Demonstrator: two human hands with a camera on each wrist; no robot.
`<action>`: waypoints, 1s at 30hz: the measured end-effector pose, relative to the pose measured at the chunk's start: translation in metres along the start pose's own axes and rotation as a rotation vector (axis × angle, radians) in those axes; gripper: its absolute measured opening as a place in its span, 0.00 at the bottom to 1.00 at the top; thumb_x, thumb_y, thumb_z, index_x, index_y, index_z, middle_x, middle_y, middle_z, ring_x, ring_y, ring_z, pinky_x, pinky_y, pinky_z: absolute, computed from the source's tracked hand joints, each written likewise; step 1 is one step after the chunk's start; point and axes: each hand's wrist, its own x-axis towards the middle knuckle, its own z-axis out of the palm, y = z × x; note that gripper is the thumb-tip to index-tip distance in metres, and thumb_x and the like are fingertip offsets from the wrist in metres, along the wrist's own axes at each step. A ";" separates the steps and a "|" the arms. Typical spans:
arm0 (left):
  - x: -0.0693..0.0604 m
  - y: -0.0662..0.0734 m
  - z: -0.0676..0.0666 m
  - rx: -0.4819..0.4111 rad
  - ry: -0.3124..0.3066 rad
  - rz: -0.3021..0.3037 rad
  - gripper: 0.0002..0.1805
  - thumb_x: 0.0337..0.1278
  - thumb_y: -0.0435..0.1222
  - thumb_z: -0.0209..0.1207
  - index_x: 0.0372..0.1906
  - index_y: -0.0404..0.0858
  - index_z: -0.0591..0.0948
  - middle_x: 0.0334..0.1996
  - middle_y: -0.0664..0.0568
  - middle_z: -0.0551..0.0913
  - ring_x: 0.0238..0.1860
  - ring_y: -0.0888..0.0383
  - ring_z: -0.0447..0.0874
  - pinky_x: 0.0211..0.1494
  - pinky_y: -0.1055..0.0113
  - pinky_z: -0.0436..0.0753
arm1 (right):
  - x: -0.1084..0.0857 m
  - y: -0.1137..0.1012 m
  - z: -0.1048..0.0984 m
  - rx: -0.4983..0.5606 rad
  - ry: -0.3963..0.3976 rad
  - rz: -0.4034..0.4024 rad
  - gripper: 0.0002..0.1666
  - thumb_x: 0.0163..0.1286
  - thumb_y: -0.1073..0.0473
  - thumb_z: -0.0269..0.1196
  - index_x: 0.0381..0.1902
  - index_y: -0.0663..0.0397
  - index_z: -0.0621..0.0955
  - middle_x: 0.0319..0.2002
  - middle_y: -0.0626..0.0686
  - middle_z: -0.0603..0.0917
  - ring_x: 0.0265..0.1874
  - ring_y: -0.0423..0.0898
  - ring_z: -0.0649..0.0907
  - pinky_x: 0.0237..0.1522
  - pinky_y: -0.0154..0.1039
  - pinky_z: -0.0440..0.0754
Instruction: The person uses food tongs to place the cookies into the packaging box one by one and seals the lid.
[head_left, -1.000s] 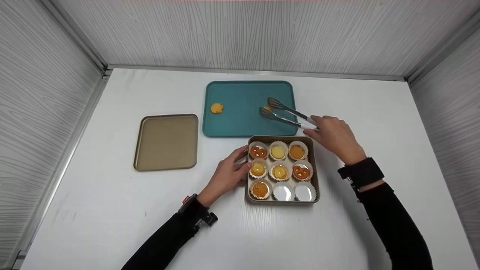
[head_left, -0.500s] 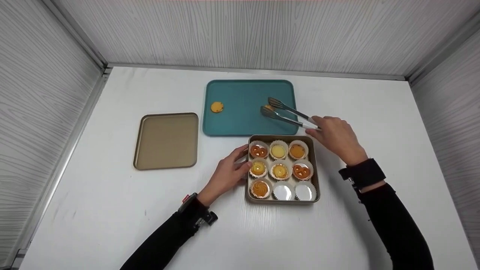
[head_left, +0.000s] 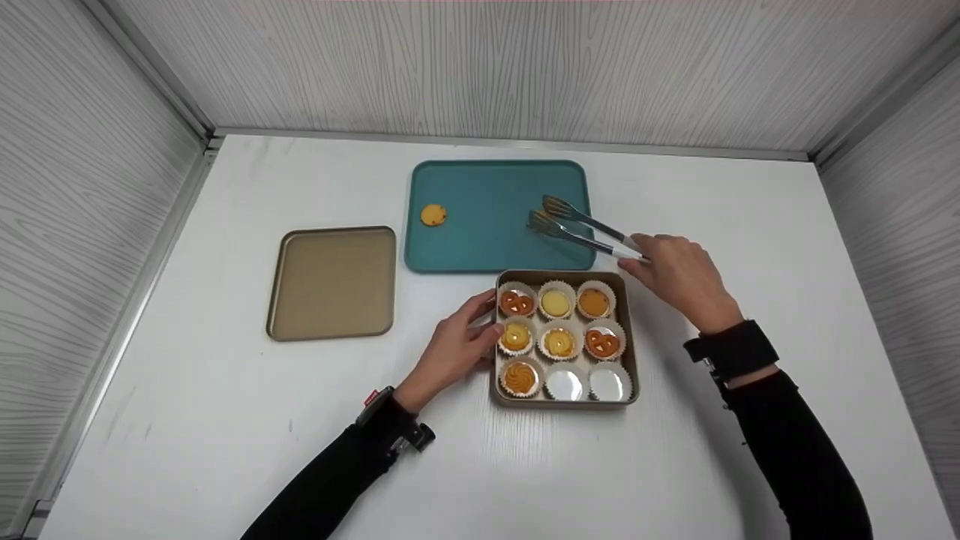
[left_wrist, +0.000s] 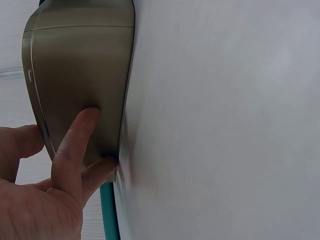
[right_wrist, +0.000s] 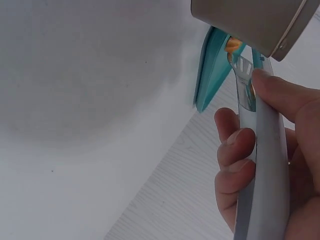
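In the head view, my right hand (head_left: 682,277) grips tongs (head_left: 589,241) by their pale handles. The tongs' slotted ends reach over the right side of a teal tray (head_left: 480,251), one either side of a cookie (right_wrist: 233,45) mostly hidden in the head view. Another round cookie (head_left: 433,215) lies at the tray's left. My left hand (head_left: 450,349) holds the left wall of a gold square tin (head_left: 566,406), thumb at its rim and fingers against its outside. Inside the tin, several paper cups hold cookies; two cups (head_left: 566,384) at the front are bare.
A flat gold lid or shallow tray (head_left: 331,285) lies on the white table (head_left: 225,420) to the left. The tin stands right in front of the teal tray. Grey wood-grain panels (head_left: 510,71) enclose the table at the back and sides.
My right hand and the tongs have shifted slightly right, and the gap between the tongs' ends has narrowed. The cookie there has moved a little right too. My left hand and the tin stay put.
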 end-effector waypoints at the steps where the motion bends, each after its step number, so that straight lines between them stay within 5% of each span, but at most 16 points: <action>1: 0.000 0.000 0.000 0.002 0.001 -0.001 0.33 0.77 0.37 0.58 0.80 0.36 0.63 0.74 0.36 0.68 0.68 0.40 0.76 0.60 0.55 0.84 | 0.000 0.000 0.000 0.003 0.002 0.007 0.13 0.73 0.55 0.70 0.42 0.60 0.84 0.26 0.56 0.84 0.24 0.53 0.80 0.23 0.50 0.78; 18: 0.001 0.002 -0.001 0.020 -0.001 0.003 0.34 0.77 0.37 0.58 0.80 0.36 0.62 0.74 0.36 0.68 0.67 0.40 0.77 0.63 0.56 0.83 | 0.003 -0.007 0.001 -0.011 -0.041 0.080 0.16 0.74 0.51 0.68 0.47 0.59 0.84 0.30 0.59 0.85 0.27 0.57 0.82 0.25 0.55 0.80; 30: 0.000 -0.001 0.000 -0.002 -0.006 -0.013 0.34 0.77 0.37 0.58 0.80 0.37 0.62 0.75 0.36 0.68 0.67 0.40 0.77 0.60 0.56 0.85 | -0.002 0.003 -0.002 0.021 -0.013 0.029 0.14 0.74 0.53 0.68 0.47 0.57 0.85 0.29 0.55 0.85 0.26 0.53 0.80 0.25 0.50 0.77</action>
